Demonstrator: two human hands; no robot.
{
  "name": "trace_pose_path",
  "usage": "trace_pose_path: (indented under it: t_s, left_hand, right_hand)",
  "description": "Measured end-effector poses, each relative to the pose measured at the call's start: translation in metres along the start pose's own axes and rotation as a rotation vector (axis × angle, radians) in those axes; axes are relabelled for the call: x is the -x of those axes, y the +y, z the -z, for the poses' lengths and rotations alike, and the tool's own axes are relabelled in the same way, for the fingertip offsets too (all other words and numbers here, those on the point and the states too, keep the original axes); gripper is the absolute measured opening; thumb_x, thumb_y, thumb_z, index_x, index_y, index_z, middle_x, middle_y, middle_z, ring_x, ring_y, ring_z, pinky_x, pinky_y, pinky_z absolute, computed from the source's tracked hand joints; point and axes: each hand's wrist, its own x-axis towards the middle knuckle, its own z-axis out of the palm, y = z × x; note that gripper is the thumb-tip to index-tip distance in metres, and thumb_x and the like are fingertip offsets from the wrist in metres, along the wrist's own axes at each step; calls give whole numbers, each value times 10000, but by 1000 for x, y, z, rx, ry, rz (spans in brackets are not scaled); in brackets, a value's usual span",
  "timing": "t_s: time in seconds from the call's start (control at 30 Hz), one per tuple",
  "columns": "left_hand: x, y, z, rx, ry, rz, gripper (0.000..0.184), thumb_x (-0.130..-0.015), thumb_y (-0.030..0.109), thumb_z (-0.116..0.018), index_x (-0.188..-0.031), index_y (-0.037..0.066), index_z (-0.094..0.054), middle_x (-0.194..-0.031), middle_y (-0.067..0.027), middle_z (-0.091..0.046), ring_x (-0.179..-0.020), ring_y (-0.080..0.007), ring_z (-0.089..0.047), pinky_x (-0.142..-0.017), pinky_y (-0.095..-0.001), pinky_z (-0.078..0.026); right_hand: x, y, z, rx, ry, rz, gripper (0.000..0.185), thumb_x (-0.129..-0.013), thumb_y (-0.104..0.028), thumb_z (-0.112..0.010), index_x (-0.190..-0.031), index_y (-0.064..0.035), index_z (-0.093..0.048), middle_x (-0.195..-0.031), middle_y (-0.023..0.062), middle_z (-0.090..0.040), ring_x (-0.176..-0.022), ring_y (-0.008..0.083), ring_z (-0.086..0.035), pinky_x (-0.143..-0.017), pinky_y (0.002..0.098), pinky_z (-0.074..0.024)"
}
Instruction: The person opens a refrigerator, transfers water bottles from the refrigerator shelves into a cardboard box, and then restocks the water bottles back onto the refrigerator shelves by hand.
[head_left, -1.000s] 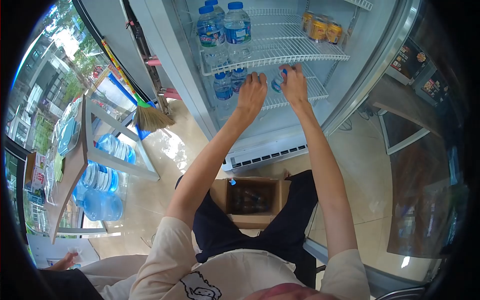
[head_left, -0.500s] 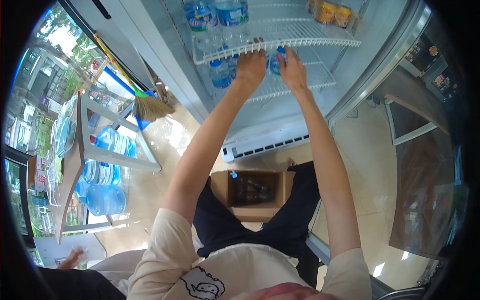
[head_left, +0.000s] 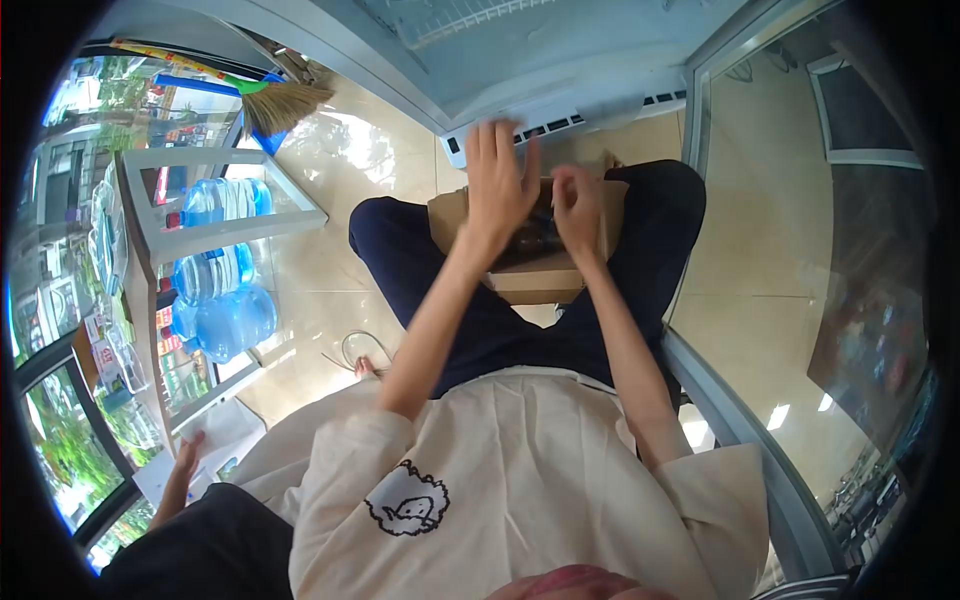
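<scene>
My left hand [head_left: 497,185] is raised over the left side of an open cardboard box [head_left: 540,284], its fingers stretched and apart, with nothing in it. Over the box's right side is my right hand [head_left: 578,212], slightly blurred, its fingers loosely bent and no object visible in them. The box stands on the floor between my legs. Dark, see-through bottles [head_left: 537,236] lie inside it, partly hidden by my hands. In front is an open fridge, with its base grille [head_left: 560,125] just beyond the box and a white wire shelf [head_left: 470,18] at the top edge.
A glass fridge door [head_left: 760,240] stands open at my right. Large blue water jugs [head_left: 225,322] are under a table [head_left: 140,230] on the left, near a broom [head_left: 285,105]. Another person's hand [head_left: 187,455] shows at lower left.
Both hands have left the bottles on the fridge shelf and come down over the box. My view has tilted downward, so the bottles on the shelves are out of sight.
</scene>
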Motion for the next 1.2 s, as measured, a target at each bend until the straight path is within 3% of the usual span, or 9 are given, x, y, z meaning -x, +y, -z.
trace_pose_path:
  t_s: [0.07, 0.23, 0.37, 0.57, 0.63, 0.7, 0.77, 0.87, 1.2]
  left_hand:
    - [89, -19, -18, 108, -251, 291, 189, -855, 8, -618, -1022, -14, -533, -1019, -225, -542, -934, -421, -514, -828, -479, -427]
    - [247, -84, -66, -15, -850, 480, 249, -882, 54, -590, -1108, -35, -540, -1061, -282, -591, -1000, -479, -574, -855, -530, -501]
    - [276, -105, -82, 12, -1240, 822, 394, -872, 128, -579, -1222, -52, -558, -1207, -371, -583, -1105, -480, -610, -949, -506, -523]
    - [305, -141, -142, -1, -1323, 665, 530, -862, 121, -608, -1343, -74, -504, -1171, -343, -627, -1142, -451, -605, -1000, -500, -496]
    - [370, -189, -186, -343, -1036, -95, 522, -881, 76, -588, -1371, -69, -481, -1237, -302, -610, -1185, -385, -594, -1033, -461, -483]
    - [401, -203, -208, -274, -834, -268, 523, -912, 94, -578, -1400, -53, -458, -1303, -260, -582, -1224, -332, -571, -1058, -430, -465]
    - [368, -184, -204, 152, -794, 123, 533, -956, 173, -576, -1430, -24, -435, -1370, -216, -543, -1258, -292, -536, -1075, -405, -444]
    - [368, -187, -204, 75, -943, 261, 543, -952, 195, -582, -1428, -22, -438, -1377, -213, -538, -1262, -290, -533, -1076, -405, -441]
    - [404, -200, -173, -143, -1214, 367, 582, -938, 268, -601, -1422, -16, -447, -1401, -205, -524, -1272, -287, -524, -1081, -404, -433]
  right_hand:
    - [57, 55, -13, 28, -235, -240, 215, -893, -23, -620, -1105, -48, -595, -966, 148, -622, -870, 293, -629, -751, 400, -506]
    - [109, 117, -36, 448, -937, -501, 460, -849, -79, -647, -1294, -71, -527, -1198, 199, -620, -1183, 366, -580, -1011, 465, -461]
    - [122, 166, -63, 459, -1080, -850, 780, -798, -172, -697, -1507, -100, -378, -1539, 242, -379, -1449, 367, -338, -1205, 417, -288]
    - [119, 227, -67, 732, -927, -660, 828, -787, -191, -715, -1525, -106, -350, -1620, 171, -254, -1507, 317, -215, -1251, 423, -165]
    - [124, 259, -61, 702, -968, -578, 846, -783, -211, -723, -1529, -114, -338, -1610, 177, -270, -1503, 330, -221, -1246, 455, -174]
    - [150, 300, -61, 713, -957, -483, 799, -845, -341, -708, -1523, -130, -343, -1581, 165, -322, -1480, 334, -269, -1228, 491, -202]
    - [169, 304, -66, 463, -653, -501, 750, -891, -423, -666, -1510, -129, -363, -1556, 152, -360, -1455, 323, -311, -1210, 487, -227]
    - [202, 302, -73, -73, -197, -611, 708, -948, -510, -602, -1492, -115, -382, -1518, 142, -406, -1399, 299, -379, -1175, 460, -278]
    - [187, 248, -42, 36, -434, -667, 657, -961, -451, -600, -1478, -100, -396, -1503, 153, -425, -1378, 293, -406, -1160, 447, -310]
